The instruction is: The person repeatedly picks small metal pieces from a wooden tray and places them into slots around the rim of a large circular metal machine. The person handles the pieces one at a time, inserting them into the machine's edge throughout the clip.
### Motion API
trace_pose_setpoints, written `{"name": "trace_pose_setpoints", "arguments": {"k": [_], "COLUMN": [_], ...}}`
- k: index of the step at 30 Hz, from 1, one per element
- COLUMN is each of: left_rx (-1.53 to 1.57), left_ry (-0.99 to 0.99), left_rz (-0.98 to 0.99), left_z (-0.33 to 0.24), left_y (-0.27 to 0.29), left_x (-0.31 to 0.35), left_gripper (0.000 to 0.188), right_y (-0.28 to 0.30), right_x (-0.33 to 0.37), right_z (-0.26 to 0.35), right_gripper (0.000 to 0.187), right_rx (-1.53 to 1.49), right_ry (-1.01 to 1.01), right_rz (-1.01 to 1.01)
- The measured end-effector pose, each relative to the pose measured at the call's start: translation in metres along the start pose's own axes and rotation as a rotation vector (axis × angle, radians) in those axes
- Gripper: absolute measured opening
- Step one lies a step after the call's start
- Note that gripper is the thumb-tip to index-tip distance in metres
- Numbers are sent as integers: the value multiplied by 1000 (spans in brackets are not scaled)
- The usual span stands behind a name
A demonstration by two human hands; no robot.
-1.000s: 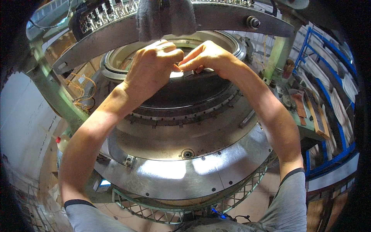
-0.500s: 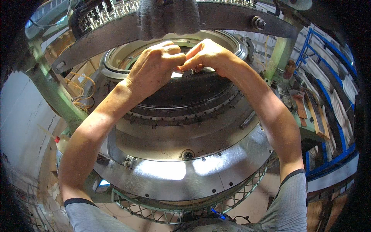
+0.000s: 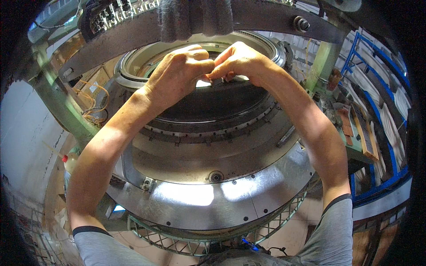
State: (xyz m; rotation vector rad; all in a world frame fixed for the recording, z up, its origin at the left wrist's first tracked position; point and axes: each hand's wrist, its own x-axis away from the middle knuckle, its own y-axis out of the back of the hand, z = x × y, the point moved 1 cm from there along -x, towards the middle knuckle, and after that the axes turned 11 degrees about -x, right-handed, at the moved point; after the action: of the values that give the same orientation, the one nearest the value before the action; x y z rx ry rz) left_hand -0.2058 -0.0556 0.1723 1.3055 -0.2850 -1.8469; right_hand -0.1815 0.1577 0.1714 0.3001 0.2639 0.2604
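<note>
Both hands meet over the near rim of a large round metal cylinder with a ringed opening. My left hand is closed, its fingers curled in at the rim; whatever it grips is hidden. With thumb and fingers pinched together, my right hand touches the left fingertips. A small dark piece shows just below the right fingertips, too small to name. Whether it is held or part of the rim I cannot tell.
A dark metal beam with a grey cloth over it crosses above my hands. Green posts flank the machine. A wide shiny ring plate lies nearer me. Blue racks with white material stand at right, beside a cluttered bench.
My hands stay together at the rim and sit very slightly higher in the picture. The view has shifted a little; the grip looks the same.
</note>
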Motion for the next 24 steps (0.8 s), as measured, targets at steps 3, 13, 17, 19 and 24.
{"name": "trace_pose_setpoints", "arguments": {"k": [3,13,17,19,24], "left_rx": [-47,-51,-58,-53,-38], "left_ry": [3,6,13,11,8], "left_rz": [46,55,33,51,65], "left_z": [0,-2,-6,-6,-5], "left_y": [0,-3,-5,-6,-9], "left_x": [2,-1,-2,-3,-5], "left_gripper": [23,25,26,26,24], "right_y": [-1,1,4,5,7], "right_x": [1,4,7,8,9], "right_z": [0,1,0,0,0], "right_gripper": [22,21,21,21,21], "right_rx": [6,24,9,-13,4], "right_ry": [10,2,-16,0,-9], "right_rz": [-6,-20,-35,-18,-18]}}
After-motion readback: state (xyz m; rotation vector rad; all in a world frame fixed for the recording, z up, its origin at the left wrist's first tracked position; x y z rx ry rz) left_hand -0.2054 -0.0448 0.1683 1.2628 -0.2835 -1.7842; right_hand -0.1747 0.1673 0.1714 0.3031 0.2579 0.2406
